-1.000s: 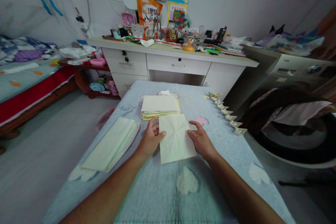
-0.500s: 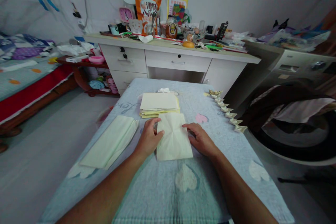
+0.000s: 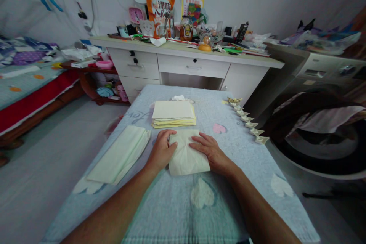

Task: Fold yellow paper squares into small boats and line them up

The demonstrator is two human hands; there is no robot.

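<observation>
A creased, pale cream sheet of paper (image 3: 185, 158) lies on the cloth-covered table in front of me. At its left edge my left hand (image 3: 164, 148) grips it, thumb on top and the other fingers curled by the far corner. My right hand (image 3: 210, 150) rests on the sheet's right side, fingers stretched out and slightly apart. Just beyond the sheet is a stack of cream and yellow paper (image 3: 173, 110). To the left lies a folded pile of pale paper (image 3: 118, 156).
Small folded paper pieces (image 3: 251, 125) stand in a row along the table's right side. A crumpled white tissue (image 3: 178, 98) sits behind the stack. Beyond the blue tablecloth (image 3: 177, 206) is a white desk (image 3: 194, 65) crowded with things; a washing machine (image 3: 323, 84) stands at right.
My right hand has moved from the sheet's right edge onto its surface, fingers now laid flat. The sheet has shifted slightly towards me, and its far edge sits lower. The left hand keeps its grip.
</observation>
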